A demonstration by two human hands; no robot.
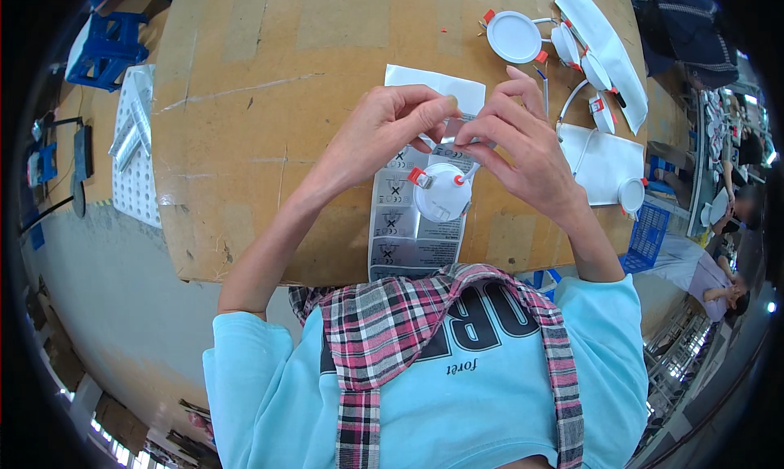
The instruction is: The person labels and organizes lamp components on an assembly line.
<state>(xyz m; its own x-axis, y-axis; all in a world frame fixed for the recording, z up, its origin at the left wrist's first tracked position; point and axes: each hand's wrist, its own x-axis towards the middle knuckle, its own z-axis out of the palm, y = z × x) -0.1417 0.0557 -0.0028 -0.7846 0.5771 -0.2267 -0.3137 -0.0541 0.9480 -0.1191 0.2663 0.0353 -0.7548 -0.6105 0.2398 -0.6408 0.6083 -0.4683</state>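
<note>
A small silvery label is pinched between my two hands. My left hand grips its left side with thumb and fingers. My right hand holds its right side, the other fingers curled above. Just below lies a round white downlight with red-tipped spring clips, its back facing up. A white cable leads from it toward my right hand. The lamp rests on a long silver label sheet printed with dark symbols and text. The sheet's far end is plain white backing.
Several more downlights lie at the far right beside a white curved strip. White sheets and another downlight lie at the table's right edge. A blue crate, a blue stool and a perforated white board stand around the table.
</note>
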